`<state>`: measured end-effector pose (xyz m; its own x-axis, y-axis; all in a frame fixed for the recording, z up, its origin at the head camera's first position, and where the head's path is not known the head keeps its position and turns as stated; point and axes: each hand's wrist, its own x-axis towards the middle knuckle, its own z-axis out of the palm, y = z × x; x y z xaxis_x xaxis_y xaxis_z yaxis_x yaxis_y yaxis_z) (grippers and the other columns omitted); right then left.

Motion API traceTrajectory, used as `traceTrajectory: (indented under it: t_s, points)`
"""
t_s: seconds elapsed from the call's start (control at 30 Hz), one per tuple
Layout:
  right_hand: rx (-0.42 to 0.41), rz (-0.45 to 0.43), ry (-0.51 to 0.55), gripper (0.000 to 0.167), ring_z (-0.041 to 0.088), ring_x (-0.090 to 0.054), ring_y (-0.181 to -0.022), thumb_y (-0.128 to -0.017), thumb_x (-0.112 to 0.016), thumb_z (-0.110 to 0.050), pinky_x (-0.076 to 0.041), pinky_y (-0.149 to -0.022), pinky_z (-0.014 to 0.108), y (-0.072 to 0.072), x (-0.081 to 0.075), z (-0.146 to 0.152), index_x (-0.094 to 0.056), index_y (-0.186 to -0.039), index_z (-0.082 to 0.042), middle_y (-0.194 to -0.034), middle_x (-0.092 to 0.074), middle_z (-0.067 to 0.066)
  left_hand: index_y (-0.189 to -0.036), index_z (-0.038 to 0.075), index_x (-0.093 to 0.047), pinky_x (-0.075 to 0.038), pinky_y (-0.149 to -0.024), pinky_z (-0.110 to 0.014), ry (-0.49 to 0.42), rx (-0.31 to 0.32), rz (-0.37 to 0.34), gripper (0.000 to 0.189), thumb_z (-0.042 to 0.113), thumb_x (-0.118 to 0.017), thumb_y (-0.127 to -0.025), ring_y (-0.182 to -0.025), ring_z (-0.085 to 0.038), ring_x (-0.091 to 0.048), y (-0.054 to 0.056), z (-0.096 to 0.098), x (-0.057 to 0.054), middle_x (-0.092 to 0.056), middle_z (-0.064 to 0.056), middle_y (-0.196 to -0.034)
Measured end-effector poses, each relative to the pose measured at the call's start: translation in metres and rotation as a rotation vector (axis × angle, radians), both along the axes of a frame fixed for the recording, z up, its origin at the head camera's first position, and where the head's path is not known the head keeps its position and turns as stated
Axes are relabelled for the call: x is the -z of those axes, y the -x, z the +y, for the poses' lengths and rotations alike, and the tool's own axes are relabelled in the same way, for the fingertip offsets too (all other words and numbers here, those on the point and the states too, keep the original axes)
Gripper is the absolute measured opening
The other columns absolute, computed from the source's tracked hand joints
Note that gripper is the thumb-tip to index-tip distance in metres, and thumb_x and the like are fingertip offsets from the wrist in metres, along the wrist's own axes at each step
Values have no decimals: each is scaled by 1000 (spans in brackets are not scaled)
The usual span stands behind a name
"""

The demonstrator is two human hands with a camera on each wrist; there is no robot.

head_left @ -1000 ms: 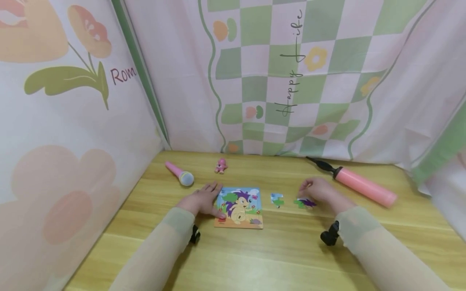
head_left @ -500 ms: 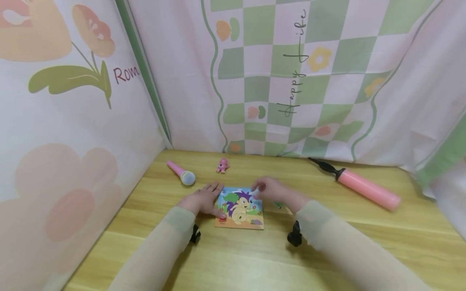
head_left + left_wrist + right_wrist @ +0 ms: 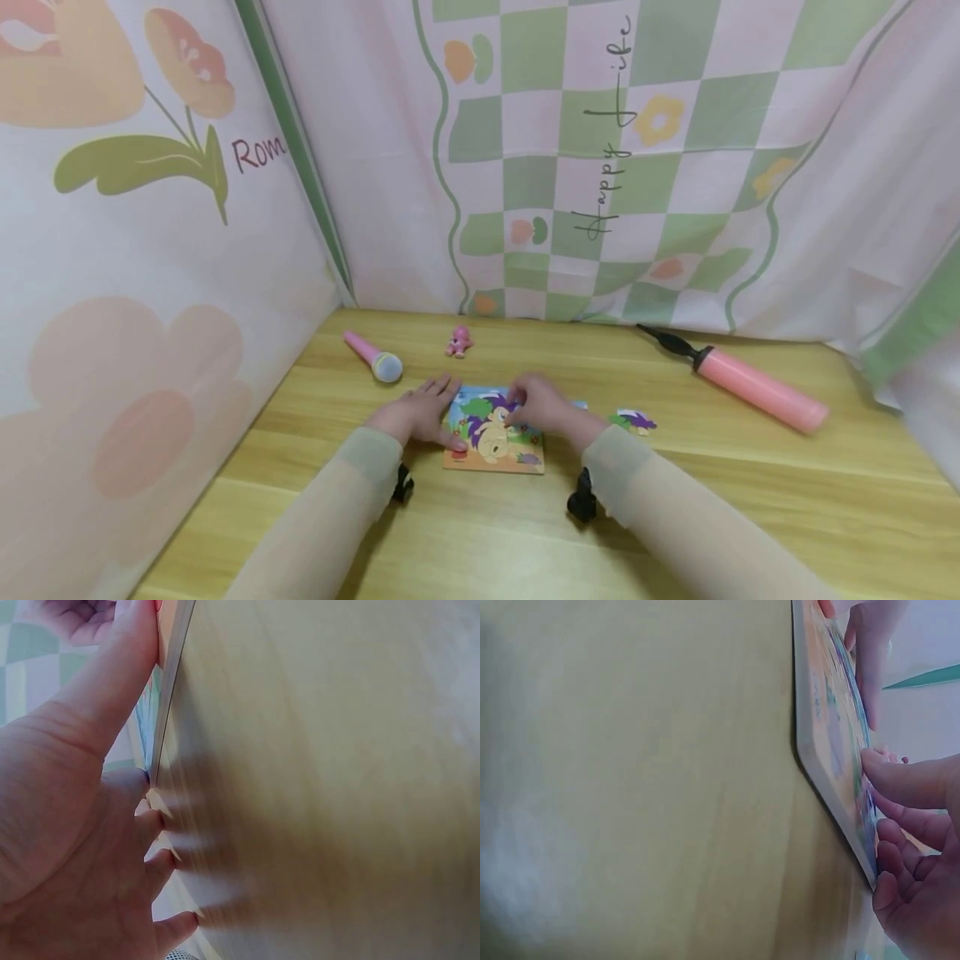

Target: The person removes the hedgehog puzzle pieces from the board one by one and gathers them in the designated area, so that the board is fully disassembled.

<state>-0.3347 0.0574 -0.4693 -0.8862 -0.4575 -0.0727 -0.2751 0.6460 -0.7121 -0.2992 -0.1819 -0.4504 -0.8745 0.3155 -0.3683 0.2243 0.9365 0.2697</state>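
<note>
A square jigsaw board (image 3: 487, 463) with a purple-spined hedgehog picture lies flat on the wooden table. My left hand (image 3: 412, 414) is spread at its left edge, the thumb across the lower left corner and the fingertips on the table; the left wrist view shows that thumb along the edge. Over the board's upper right part, my right hand (image 3: 542, 405) pinches a puzzle piece (image 3: 870, 804) with curled thumb and forefinger at the picture's surface. That hand hides most of the piece. Right of it lies a loose green and purple puzzle piece (image 3: 636, 421).
Another loose piece, blue (image 3: 580, 404), shows partly behind the right wrist. A pink toy microphone (image 3: 373, 357) and a small pink figure (image 3: 459, 342) lie behind the board. At the back right rests a pink hand pump (image 3: 757, 387). A patterned curtain (image 3: 570, 192) hangs behind the table.
My right hand has moved left from the loose green and purple piece onto the board's upper right, then slightly further in. That piece stays on the table. The left hand stays put.
</note>
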Motion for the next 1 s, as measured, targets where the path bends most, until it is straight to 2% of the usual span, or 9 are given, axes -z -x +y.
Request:
traceTrajectory:
  t_s: [0.27, 0.43, 0.7, 0.87, 1.0]
  points:
    - [50, -50, 22, 18, 19, -57, -69, -80, -80, -1, -51, -62, 31, -2, 1, -4, -64, -89, -3, -82, -57, 7, -160, 17, -9, -10, -118, -51, -11, 5, -6, 118, 67, -72, -74, -149, -32, -5, 0, 0, -1, -4, -8, -165]
    - [73, -65, 23, 15, 19, -57, -70, -83, -77, -2, -50, -61, 31, -2, 0, -5, -63, -88, -4, -83, -57, 7, -160, 17, -8, -10, -118, -52, -17, 4, -8, 118, 67, -72, -75, -149, -32, -4, -1, 0, -1, -3, -8, -165]
    - [80, -63, 49, 15, 21, -55, -75, -83, -77, -3, -50, -65, 32, 0, 0, -4, -63, -89, -5, -84, -57, 7, -160, 18, -9, -11, -118, -52, -23, -2, -3, 118, 66, -73, -74, -149, -32, -5, -1, 0, 0, -4, -8, -165]
    - [79, -27, 97, 13, 21, -53, -76, -84, -75, 0, -48, -65, 32, 0, -8, -5, -64, -89, -5, -84, -55, 7, -160, 18, -9, -11, -118, -52, -18, -5, -4, 118, 67, -73, -74, -149, -31, -5, 0, 0, 0, -4, -7, -165]
    - [57, 10, 110, 13, 21, -56, -76, -84, -73, 2, -51, -65, 32, 4, -24, 5, -63, -91, -1, -84, -57, 9, -160, 18, -9, -11, -118, -52, -17, -1, -1, 117, 66, -73, -75, -149, -31, -5, -2, 0, -1, -4, -8, -165]
